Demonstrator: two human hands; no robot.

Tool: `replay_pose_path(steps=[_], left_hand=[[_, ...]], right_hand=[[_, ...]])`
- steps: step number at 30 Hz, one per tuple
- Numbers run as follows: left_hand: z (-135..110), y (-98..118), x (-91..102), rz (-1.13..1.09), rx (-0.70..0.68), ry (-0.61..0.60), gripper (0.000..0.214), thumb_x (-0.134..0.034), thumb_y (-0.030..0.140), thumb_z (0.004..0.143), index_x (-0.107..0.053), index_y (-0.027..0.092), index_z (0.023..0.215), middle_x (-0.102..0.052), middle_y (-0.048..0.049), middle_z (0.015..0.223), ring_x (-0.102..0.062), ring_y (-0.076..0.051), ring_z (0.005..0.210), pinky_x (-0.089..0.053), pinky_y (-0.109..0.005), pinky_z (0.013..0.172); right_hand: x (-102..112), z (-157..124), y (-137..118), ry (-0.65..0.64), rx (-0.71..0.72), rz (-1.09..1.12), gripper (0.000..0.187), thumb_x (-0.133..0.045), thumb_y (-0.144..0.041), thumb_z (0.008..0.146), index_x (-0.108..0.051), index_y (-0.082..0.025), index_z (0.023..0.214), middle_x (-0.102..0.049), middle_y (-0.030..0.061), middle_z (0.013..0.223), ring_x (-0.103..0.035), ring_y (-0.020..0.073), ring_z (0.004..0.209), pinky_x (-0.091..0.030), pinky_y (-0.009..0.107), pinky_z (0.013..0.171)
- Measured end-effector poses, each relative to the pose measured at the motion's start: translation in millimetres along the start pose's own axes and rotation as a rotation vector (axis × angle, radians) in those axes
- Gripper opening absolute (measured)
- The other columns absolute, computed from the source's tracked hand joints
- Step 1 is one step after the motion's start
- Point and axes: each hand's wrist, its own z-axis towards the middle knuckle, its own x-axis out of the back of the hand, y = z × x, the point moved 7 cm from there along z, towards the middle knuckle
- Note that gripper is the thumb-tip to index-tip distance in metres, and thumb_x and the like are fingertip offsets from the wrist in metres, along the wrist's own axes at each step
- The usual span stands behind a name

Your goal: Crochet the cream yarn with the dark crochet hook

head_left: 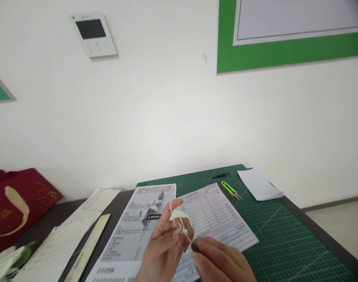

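My left hand is closed in a pinch on a small cream crochet piece. White yarn loops over its raised index finger. My right hand, just to the right, has its fingers pressed together around a thin crochet hook. Only a dark bit of the hook's grip shows at the fingertips; its slim tip meets the stitches by my left thumb. Both hands are above a printed chart sheet and a printed page with a flower picture.
A green cutting mat covers the table. On it lie green thread snips, black tweezers and white paper. At left are handwritten sheets, a pale strip, a white-and-green crocheted item and a red bag.
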Motion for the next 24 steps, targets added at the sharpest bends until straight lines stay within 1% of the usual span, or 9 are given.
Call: replay_pose_path(steps=[2,4,7,9,11,16,20,22,24], left_hand=[[-0.9,1.8,-0.6,0.005,-0.026,0.045,0.038,-0.064,0.014,0.072,-0.059,0.023,0.109,-0.047,0.0037,0.055,-0.041,-0.009,0.053,-0.031,-0.023,0.055],[-2.9,4.5,0.0,0.019,-0.066,0.111,0.039,-0.066,0.014,0.070,-0.060,0.025,0.107,-0.049,0.0031,0.056,-0.046,-0.011,0.057,-0.034,-0.024,0.057],[-8.0,7.0,3.0,0.067,-0.112,0.222,0.042,-0.069,0.014,0.069,-0.060,0.028,0.107,-0.052,0.0032,0.059,-0.049,-0.012,0.059,-0.038,-0.025,0.061],[-11.4,8.3,5.6,0.111,-0.140,0.283,0.042,-0.071,0.016,0.069,-0.060,0.029,0.107,-0.054,0.0030,0.061,-0.048,-0.011,0.058,-0.039,-0.025,0.061],[-13.3,9.4,7.4,0.157,-0.159,0.316,0.041,-0.072,0.018,0.069,-0.061,0.031,0.107,-0.057,0.0024,0.063,-0.047,-0.010,0.057,-0.039,-0.024,0.060],[-11.8,11.8,7.4,0.176,-0.161,0.285,0.041,-0.071,0.019,0.070,-0.063,0.034,0.107,-0.055,0.0029,0.058,-0.047,-0.011,0.057,-0.038,-0.022,0.059],[-8.4,9.5,6.4,0.085,-0.094,0.224,0.053,-0.067,0.014,0.071,-0.056,0.031,0.120,-0.054,0.0015,0.059,-0.049,-0.012,0.060,-0.038,-0.023,0.059],[-6.5,6.9,2.7,0.021,-0.056,0.166,0.060,-0.064,0.013,0.071,-0.050,0.028,0.127,-0.051,0.0020,0.057,-0.047,-0.012,0.058,-0.037,-0.024,0.059],[-5.5,5.5,-0.3,-0.024,-0.044,0.138,0.062,-0.063,0.013,0.072,-0.047,0.024,0.131,-0.047,0.0029,0.055,-0.046,-0.012,0.057,-0.037,-0.025,0.059]], right_hand=[[-0.6,-2.1,-3.9,0.118,0.098,-0.056,0.044,-0.054,-0.017,0.086,-0.050,-0.026,0.129,-0.078,0.0043,0.077,-0.074,0.0233,0.066,-0.063,0.028,0.056],[-6.8,-0.4,-4.3,0.086,0.154,-0.054,0.036,-0.056,-0.017,0.085,-0.058,-0.028,0.120,-0.078,0.0030,0.077,-0.074,0.0217,0.067,-0.063,0.026,0.062],[-10.6,3.3,-0.6,0.029,0.147,-0.001,0.031,-0.062,-0.015,0.082,-0.065,-0.031,0.108,-0.078,0.0014,0.079,-0.074,0.0205,0.069,-0.062,0.027,0.071],[-10.4,3.4,1.3,0.025,0.126,0.013,0.032,-0.063,-0.014,0.080,-0.066,-0.030,0.107,-0.078,0.0023,0.081,-0.074,0.0210,0.071,-0.061,0.029,0.074],[-10.0,1.7,0.7,0.044,0.132,-0.004,0.030,-0.062,-0.014,0.081,-0.066,-0.030,0.106,-0.078,0.0027,0.083,-0.074,0.0212,0.074,-0.061,0.030,0.074],[-10.7,-2.9,-3.1,0.077,0.178,-0.113,0.025,-0.056,-0.017,0.086,-0.067,-0.028,0.105,-0.078,0.0033,0.080,-0.074,0.0207,0.074,-0.062,0.028,0.071],[-4.1,-2.1,0.6,0.069,0.155,-0.087,0.024,-0.052,-0.021,0.089,-0.065,-0.028,0.108,-0.078,0.0030,0.080,-0.074,0.0191,0.074,-0.061,0.025,0.069],[-2.8,1.2,1.8,0.029,0.151,-0.046,0.022,-0.049,-0.025,0.091,-0.066,-0.025,0.104,-0.078,0.0047,0.081,-0.073,0.0183,0.075,-0.061,0.023,0.069],[-3.3,6.0,-2.9,0.010,0.207,-0.041,0.020,-0.049,-0.024,0.091,-0.068,-0.023,0.094,-0.078,0.0051,0.079,-0.073,0.0170,0.077,-0.060,0.022,0.072]])
